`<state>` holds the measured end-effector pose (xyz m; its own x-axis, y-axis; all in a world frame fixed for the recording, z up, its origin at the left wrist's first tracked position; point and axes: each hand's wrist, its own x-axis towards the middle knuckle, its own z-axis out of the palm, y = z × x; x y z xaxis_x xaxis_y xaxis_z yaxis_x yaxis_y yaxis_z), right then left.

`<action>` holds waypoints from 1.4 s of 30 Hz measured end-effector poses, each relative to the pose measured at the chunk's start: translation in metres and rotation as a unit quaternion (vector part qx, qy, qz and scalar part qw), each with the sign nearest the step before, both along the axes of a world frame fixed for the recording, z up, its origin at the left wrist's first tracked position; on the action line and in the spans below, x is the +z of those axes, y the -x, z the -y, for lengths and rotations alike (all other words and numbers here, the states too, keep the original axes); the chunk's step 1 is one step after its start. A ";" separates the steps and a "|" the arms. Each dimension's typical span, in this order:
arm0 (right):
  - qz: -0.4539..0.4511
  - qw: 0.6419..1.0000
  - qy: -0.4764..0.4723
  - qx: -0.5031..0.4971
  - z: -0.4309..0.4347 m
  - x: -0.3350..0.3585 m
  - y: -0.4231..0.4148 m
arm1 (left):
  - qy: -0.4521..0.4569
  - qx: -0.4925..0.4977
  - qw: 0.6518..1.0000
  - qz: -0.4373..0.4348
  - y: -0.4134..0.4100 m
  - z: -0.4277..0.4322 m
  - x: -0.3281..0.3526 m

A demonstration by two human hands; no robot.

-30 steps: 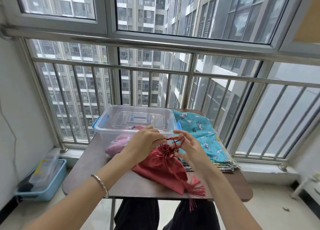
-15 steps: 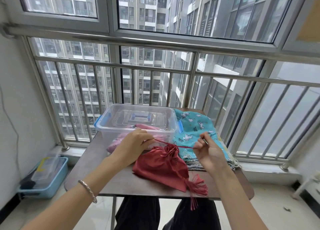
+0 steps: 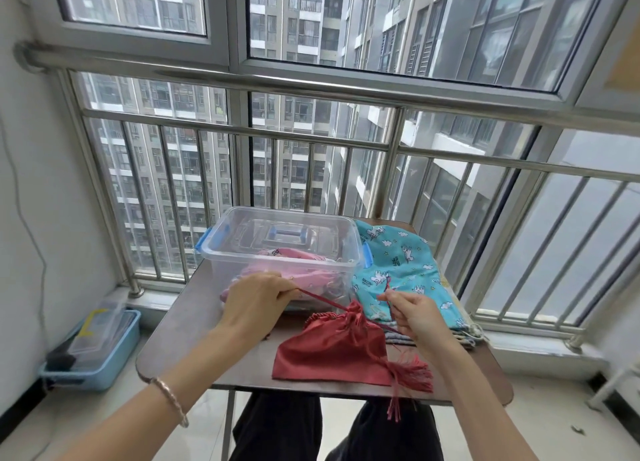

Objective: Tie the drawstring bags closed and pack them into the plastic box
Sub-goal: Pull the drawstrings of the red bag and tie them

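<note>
A small brown table (image 3: 194, 325) stands against a barred balcony window (image 3: 311, 141).

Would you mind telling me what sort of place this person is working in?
Most likely an enclosed balcony of a high-rise flat: tall windows behind a steel guard railing, apartment towers close outside, and a small table.

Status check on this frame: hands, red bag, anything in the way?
Left hand and right hand each pinch the red cord. Red bag cinched, lying on table, not yet boxed. Plastic box unobstructed.
</note>
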<state>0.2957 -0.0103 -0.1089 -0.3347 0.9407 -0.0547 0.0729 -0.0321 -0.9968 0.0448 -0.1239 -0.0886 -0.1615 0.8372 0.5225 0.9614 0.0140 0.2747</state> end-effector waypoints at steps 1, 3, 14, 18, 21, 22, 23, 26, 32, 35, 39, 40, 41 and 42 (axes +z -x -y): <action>0.040 0.999 -0.028 0.012 0.004 0.006 0.001 | 0.007 0.007 1.000 0.009 -0.003 0.000 0.001; 0.108 0.989 -0.091 0.041 0.010 0.018 0.004 | 0.010 0.006 1.000 0.029 -0.011 0.001 0.007; 0.318 0.887 -0.211 0.261 0.023 0.048 0.048 | 0.062 -0.157 0.936 0.309 -0.062 -0.041 0.045; 0.249 0.922 -0.160 0.251 0.022 0.046 0.046 | 0.121 -0.167 0.923 0.325 -0.073 -0.048 0.036; 0.180 0.954 -0.119 0.210 0.016 0.039 0.041 | 0.109 -0.178 0.930 0.302 -0.077 -0.044 0.020; 0.159 0.961 -0.115 0.194 0.015 0.039 0.039 | 0.106 -0.182 0.931 0.298 -0.078 -0.044 0.013; 0.144 0.965 -0.116 0.184 0.015 0.039 0.037 | 0.106 -0.182 0.934 0.289 -0.078 -0.043 0.008; 0.108 0.972 -0.109 0.178 0.014 0.039 0.034 | 0.092 -0.159 0.954 0.237 -0.077 -0.037 0.000; 0.031 0.985 -0.104 0.135 0.012 0.032 0.024 | 0.054 -0.118 0.979 0.155 -0.047 -0.019 -0.008; 0.033 0.988 -0.088 0.125 0.012 0.031 0.023 | 0.069 -0.106 0.983 0.132 -0.021 -0.011 -0.009; 0.029 0.986 -0.086 0.139 0.018 0.030 0.036 | 0.131 -0.083 0.986 0.061 -0.003 -0.006 -0.002; 0.037 0.985 -0.096 0.140 0.018 0.029 0.039 | 0.132 -0.113 0.980 0.092 -0.006 -0.007 -0.001; 0.045 0.983 -0.108 0.142 0.020 0.029 0.044 | 0.133 -0.147 0.969 0.148 -0.011 -0.009 0.000; 0.055 0.980 -0.122 0.145 0.020 0.028 0.046 | 0.130 -0.175 0.955 0.203 -0.019 -0.012 0.002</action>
